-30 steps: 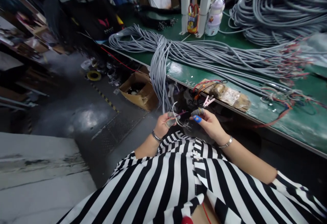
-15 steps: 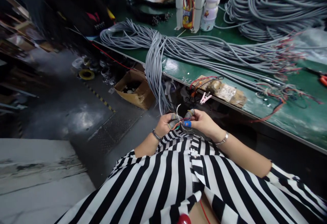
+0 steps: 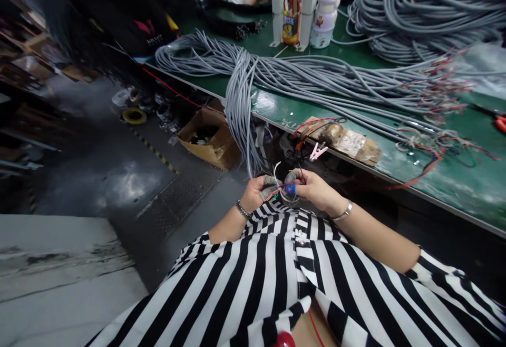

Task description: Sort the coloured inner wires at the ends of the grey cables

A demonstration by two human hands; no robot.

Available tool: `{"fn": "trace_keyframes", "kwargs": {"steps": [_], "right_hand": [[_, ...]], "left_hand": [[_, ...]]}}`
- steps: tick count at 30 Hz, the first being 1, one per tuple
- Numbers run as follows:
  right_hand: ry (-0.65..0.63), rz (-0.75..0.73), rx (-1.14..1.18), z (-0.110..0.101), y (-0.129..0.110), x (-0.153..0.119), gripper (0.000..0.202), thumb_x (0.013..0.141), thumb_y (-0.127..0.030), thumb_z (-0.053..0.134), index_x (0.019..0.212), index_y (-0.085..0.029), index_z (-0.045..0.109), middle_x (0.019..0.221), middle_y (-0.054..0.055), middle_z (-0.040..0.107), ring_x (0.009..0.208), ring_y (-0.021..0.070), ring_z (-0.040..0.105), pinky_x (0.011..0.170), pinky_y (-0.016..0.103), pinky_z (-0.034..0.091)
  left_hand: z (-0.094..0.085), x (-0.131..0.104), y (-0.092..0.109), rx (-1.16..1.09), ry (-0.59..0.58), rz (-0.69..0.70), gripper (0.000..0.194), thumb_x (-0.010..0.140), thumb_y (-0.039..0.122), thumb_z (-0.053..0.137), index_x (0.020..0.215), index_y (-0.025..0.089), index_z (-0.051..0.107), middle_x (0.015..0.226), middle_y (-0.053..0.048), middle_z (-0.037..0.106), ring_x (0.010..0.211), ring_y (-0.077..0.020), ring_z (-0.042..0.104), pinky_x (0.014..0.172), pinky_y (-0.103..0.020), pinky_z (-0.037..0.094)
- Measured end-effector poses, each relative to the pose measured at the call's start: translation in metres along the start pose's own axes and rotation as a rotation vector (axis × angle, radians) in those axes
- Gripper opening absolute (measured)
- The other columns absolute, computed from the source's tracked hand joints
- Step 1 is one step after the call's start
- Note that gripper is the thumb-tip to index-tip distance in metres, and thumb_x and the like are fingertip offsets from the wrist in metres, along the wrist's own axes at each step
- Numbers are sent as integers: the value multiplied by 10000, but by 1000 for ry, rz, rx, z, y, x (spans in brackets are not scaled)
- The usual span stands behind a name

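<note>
From here I have the left hand (image 3: 253, 194) with thumb and fingers closed around a fan of thin wires (image 3: 280, 190), limp strands in orange, green, dark red and a curling white. The right hand (image 3: 318, 191) faces it, thumb and fingertips drawn narrow on the same strands; a smooth blue wrap (image 3: 291, 189) covers its thumb, and duller grey wraps cover fingers on both hands. At eleven o'clock from the wires I see a bundle of grey cables (image 3: 239, 99), smooth and rounded, draped over the edge of the glossy green table (image 3: 272, 103). Near the right hand, at one to two o'clock, is a pink plastic clip (image 3: 317, 152); at two, a rough wooden block (image 3: 370, 156) partly wrapped in shiny film. A cardboard box (image 3: 219, 153) gapes at ten, and crisp black-and-white striped cloth (image 3: 261, 273) fills six.
</note>
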State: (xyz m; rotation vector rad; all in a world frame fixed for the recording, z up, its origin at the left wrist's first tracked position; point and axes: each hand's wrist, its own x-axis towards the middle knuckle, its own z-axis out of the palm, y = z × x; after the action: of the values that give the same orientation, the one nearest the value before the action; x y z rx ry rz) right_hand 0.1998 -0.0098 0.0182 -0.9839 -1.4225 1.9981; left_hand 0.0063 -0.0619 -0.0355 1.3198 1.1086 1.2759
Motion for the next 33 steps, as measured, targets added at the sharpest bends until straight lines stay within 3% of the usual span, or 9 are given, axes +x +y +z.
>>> {"fn": "trace_keyframes", "kwargs": {"steps": [4,9,16,22,28,33], "right_hand": [[-57,28,8,-1,-2,-2,471,536,-417,863,758,-179,523,591,-83,454,504,52,346,459,207,245],[-5,16,-1,4,-5,-1,474,493,-388,886,695,-178,512,547,-109,370,485,41,309,457,201,255],[-7,44,2,2,-3,3,476,485,-366,885,711,-177,511,557,-83,485,478,47,366,453,200,261],[-12,59,5,0,-1,3,491,492,-377,889,716,-185,496,528,-130,324,435,20,229,400,193,161],[-71,85,15,2,-1,1,493,517,-422,884,742,-182,516,534,-129,323,426,19,242,392,194,160],[-43,66,27,2,2,3,510,491,-407,895,722,-182,501,543,-128,322,435,17,240,397,191,170]], "left_hand": [[-1,1,0,-43,-9,-23,301,722,396,793,839,126,731,764,-55,718,675,-134,635,673,-244,532],[-1,0,-4,-67,-13,-42,308,704,387,813,847,126,732,774,-57,719,682,-136,636,678,-240,524],[0,-2,-4,-143,-21,-66,306,705,386,816,836,121,737,804,-70,721,732,-153,647,719,-261,530],[-2,-2,-5,-160,-33,-82,315,696,396,821,832,125,736,760,-55,714,678,-137,633,681,-246,521],[-3,0,-1,-131,-24,-63,313,703,414,813,813,129,745,777,-63,720,709,-152,644,713,-267,535],[-2,-2,-2,-156,-18,-82,315,686,405,826,810,128,743,779,-60,717,714,-151,646,719,-265,531]]}}
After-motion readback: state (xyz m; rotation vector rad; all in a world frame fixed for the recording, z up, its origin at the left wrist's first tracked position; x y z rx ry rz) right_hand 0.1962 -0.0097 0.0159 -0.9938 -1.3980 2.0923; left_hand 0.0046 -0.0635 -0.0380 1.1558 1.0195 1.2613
